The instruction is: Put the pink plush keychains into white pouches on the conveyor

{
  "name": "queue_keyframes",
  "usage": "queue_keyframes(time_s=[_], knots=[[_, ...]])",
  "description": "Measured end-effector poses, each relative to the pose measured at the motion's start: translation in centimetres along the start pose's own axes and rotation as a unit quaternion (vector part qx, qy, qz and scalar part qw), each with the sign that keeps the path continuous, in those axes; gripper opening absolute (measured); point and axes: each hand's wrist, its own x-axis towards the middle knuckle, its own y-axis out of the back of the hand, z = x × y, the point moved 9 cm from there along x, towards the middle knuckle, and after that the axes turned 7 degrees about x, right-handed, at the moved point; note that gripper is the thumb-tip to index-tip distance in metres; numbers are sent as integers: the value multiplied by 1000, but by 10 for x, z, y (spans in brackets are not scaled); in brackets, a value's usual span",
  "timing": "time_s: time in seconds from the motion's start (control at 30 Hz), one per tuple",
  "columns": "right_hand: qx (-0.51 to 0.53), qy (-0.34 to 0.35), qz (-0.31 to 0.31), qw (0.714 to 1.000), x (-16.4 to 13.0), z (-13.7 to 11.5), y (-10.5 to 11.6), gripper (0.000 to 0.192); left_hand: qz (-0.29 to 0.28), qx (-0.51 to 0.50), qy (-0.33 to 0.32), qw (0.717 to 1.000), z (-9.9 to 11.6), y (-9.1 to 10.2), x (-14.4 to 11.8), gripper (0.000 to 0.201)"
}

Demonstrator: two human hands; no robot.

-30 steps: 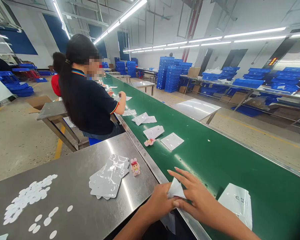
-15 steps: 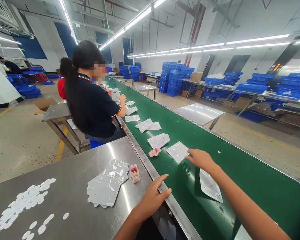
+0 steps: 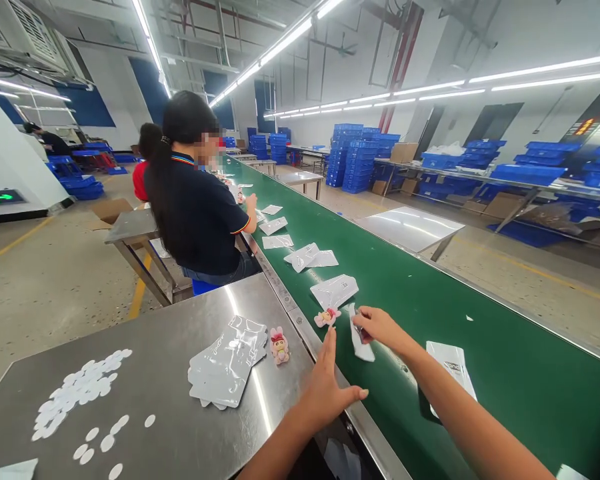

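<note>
1. Your right hand (image 3: 377, 327) pinches a white pouch (image 3: 361, 339), lifted on edge over the green belt (image 3: 430, 300); what it contains cannot be made out.
2. Your left hand (image 3: 327, 390) is spread, empty, above the belt's rail, just short of a pink figure (image 3: 327, 316).
3. The pouch (image 3: 453, 370) under your forearm bears dark print, probably lettering, unreadable.
4. The stack of clear pouches (image 3: 227, 360) lies on the worktop (image 3: 170, 400).

The right hand (image 3: 375, 327) covers part of the pouch (image 3: 361, 341) it grips, the co-worker (image 3: 195, 200) has a blurred face, and both forearms run off the bottom edge.
</note>
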Motion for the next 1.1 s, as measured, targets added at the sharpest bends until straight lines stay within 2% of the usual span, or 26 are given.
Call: queue_keyframes(time_s=[0.07, 0.1, 0.17, 0.2, 0.27, 0.33, 0.37, 0.43, 0.5, 0.57, 0.7, 0.77, 0.83, 0.93, 1.03, 1.1], knots=[[157, 6, -33, 987, -29, -10, -20, 23, 33, 5, -27, 999, 4, -5, 1, 109], [246, 8, -61, 967, -41, -15, -29, 24, 49, -7, -30, 998, 4, -7, 0, 101], [381, 19, -117, 917, -54, -25, -41, 31, 70, -48, -2, 996, -3, -10, -6, 71], [402, 24, -120, 907, -53, -25, -40, 36, 74, -72, 24, 994, -9, -10, -10, 56], [371, 15, -54, 927, -36, -10, -25, 44, 82, -125, 82, 985, -20, -6, -20, 42], [306, -18, 30, 952, -10, 12, -13, 46, 98, -190, 125, 969, -27, 4, -29, 45], [280, -32, 48, 958, 2, 20, -13, 45, 104, -228, 140, 958, -30, 9, -33, 48], [265, -35, 33, 963, 21, 25, -27, 42, 100, -293, 163, 937, -32, 16, -37, 54], [271, -11, 17, 962, 28, 18, -39, 38, 79, -334, 176, 923, -33, 17, -37, 57], [276, 33, 33, 960, 20, 5, -34, 34, 48, -343, 167, 923, -30, 15, -34, 54], [338, 124, 88, 929, -25, -26, 12, 33, -5, -322, 147, 935, -22, 4, -28, 47], [385, 130, 90, 909, -49, -35, 31, 31, -26, -303, 139, 942, -16, -2, -26, 45], [407, 121, 83, 902, -69, -41, 39, 31, -51, -270, 115, 955, -8, -7, -25, 41], [370, 103, 70, 921, -86, -43, 37, 33, -56, -209, 81, 973, 1, -7, -23, 30], [244, 107, 25, 964, -96, -47, 27, 33, -49, -171, 72, 981, 3, -6, -24, 25], [148, 137, 9, 979, -102, -53, 24, 32, -64, -175, 71, 980, 7, -10, -25, 29]])
